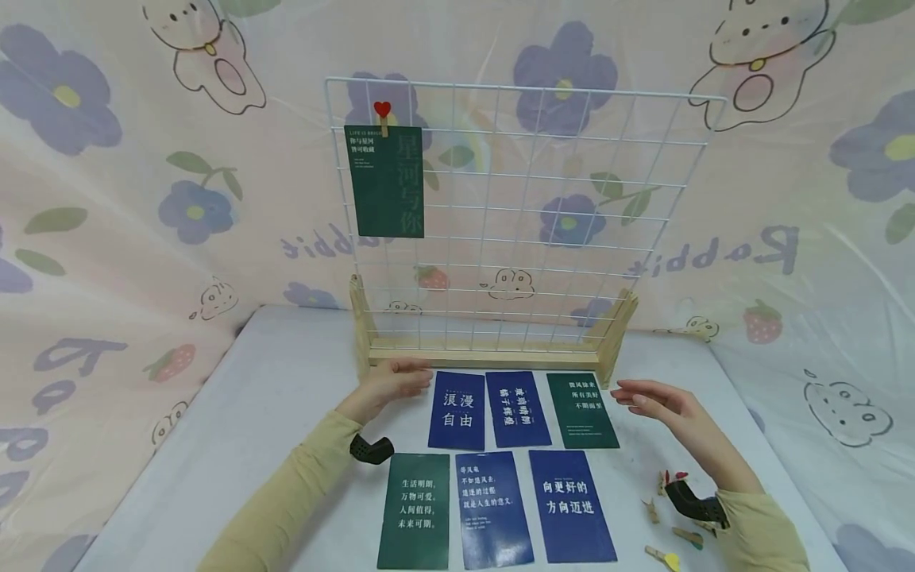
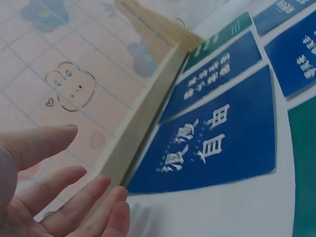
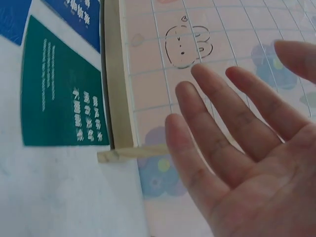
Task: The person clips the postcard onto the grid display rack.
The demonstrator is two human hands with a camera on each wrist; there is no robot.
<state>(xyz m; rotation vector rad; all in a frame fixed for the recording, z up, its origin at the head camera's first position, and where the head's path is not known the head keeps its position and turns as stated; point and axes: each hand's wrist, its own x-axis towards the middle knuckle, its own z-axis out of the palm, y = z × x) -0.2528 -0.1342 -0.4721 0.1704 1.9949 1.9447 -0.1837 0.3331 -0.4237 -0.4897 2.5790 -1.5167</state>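
Observation:
My left hand (image 1: 389,388) hovers left of a blue card (image 1: 457,411) with white characters, fingers extended and holding nothing. On the other side my right hand (image 1: 659,407) is held up beside a green card (image 1: 582,411), its fingers spread in the right wrist view and nothing in them. Between those two lies another blue card (image 1: 518,409). A nearer row has a green card (image 1: 413,512), a blue card (image 1: 495,510) and a further blue card (image 1: 572,506). One green card (image 1: 386,191) hangs on the white wire grid (image 1: 529,210) from a red heart clothespin (image 1: 384,115).
Wooden feet (image 1: 360,326) and a wooden base bar (image 1: 486,357) hold the grid upright at the table's back. Several small clothespins (image 1: 665,558) lie near the right forearm, partly hidden by it. A patterned cloth (image 1: 193,278) surrounds the white table (image 1: 250,397).

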